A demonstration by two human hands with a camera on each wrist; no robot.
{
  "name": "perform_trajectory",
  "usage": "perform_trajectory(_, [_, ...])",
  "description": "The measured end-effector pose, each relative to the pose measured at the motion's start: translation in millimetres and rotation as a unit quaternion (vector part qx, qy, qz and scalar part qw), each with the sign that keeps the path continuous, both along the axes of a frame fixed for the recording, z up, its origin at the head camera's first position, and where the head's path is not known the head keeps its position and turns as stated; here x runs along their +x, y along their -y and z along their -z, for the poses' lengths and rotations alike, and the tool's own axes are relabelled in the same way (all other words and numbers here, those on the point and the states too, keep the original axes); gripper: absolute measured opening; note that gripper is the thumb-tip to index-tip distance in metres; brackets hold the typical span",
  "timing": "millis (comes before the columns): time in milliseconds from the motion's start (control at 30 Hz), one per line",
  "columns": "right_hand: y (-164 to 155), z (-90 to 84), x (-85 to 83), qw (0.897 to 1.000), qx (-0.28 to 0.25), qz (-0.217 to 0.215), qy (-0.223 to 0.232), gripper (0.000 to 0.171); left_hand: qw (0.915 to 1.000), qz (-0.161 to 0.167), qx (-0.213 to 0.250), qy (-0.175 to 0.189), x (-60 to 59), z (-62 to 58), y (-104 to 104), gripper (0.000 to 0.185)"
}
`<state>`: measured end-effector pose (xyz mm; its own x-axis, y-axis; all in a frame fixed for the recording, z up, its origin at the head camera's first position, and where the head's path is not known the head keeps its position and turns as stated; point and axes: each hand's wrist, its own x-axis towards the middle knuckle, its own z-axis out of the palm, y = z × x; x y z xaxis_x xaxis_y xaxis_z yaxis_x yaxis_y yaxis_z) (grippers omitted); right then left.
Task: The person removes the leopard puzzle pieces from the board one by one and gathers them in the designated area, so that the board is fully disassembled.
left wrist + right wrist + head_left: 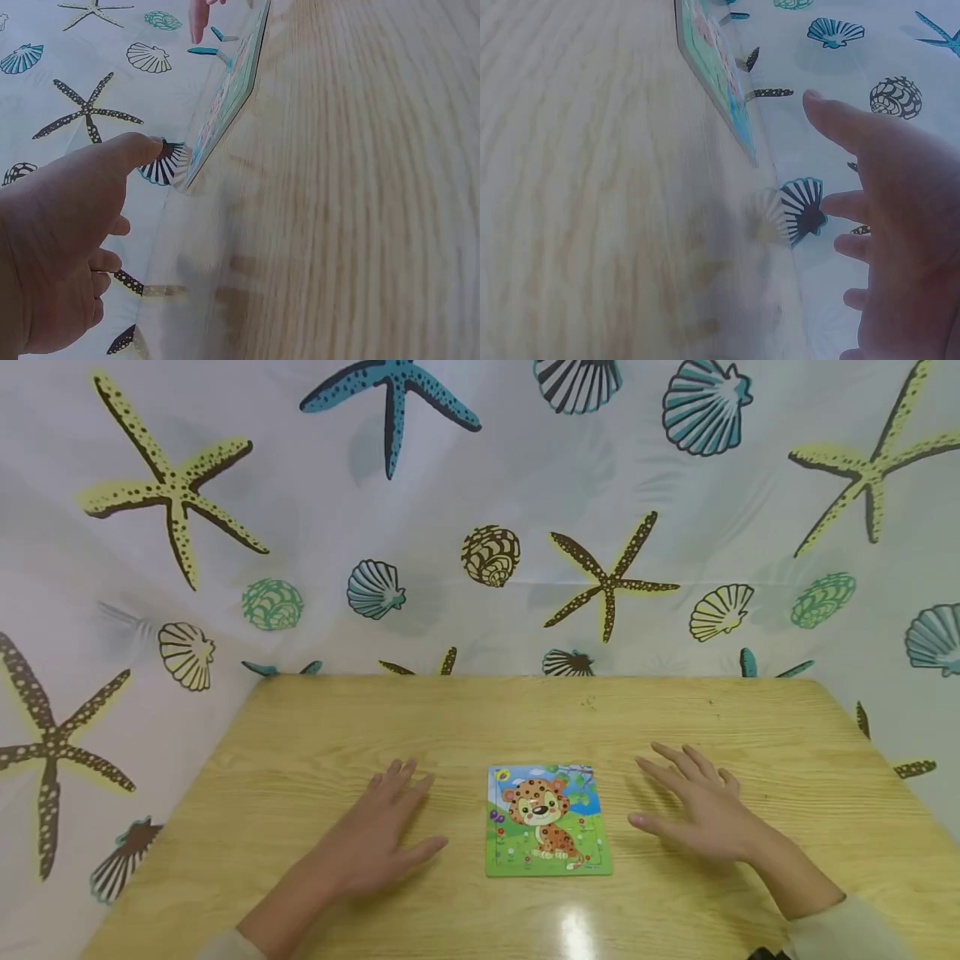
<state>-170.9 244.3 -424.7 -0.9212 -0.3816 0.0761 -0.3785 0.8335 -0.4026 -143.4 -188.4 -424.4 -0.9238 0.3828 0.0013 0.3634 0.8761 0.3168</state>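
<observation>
A square picture puzzle [550, 820] with a cartoon leopard on grass lies flat on the wooden table, between the two hands. To its left is my left hand [381, 835], fingers spread and apart from the puzzle. My right hand [697, 810] hovers on the other side, its fingers also spread and holding nothing. In the left wrist view the thumb of the left hand [71, 232] points toward the puzzle's edge [232, 97]. The right wrist view shows the right hand [907, 217] beside the puzzle [714, 71], with a gap between them.
The light wooden table [337, 718] reaches back to a white cloth [450, 510] printed with starfish and shells, which hangs behind and along both sides. A bright light reflection lies on the tabletop near the front. A small dark object [768, 953] shows by the right sleeve.
</observation>
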Motion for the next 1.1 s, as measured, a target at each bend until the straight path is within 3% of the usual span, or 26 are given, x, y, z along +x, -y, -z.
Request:
perform_trajectory(300, [23,6.3,-15.6,0.998,-0.05,-0.028,0.014,0.072,0.9935,0.049,0.063,0.082,-0.6,-1.5,-21,0.074])
perform_trajectory(633, [46,6.5,-23.4,0.99,-0.109,-0.09,0.019,0.068,0.983,0.095,0.112,0.11,-1.2,8.3,-39,0.071])
perform_trajectory(900, [71,4.8,-31.2,0.971,-0.181,-0.1,0.119,0.068,0.98,0.122,0.123,0.099,-4.3,13.6,-52,0.065])
perform_trajectory(1100, [91,7.8,-35.9,0.97,-0.175,-0.121,0.121,0.063,0.9787,0.133,0.112,0.11,-5.4,19.2,-58,0.068])
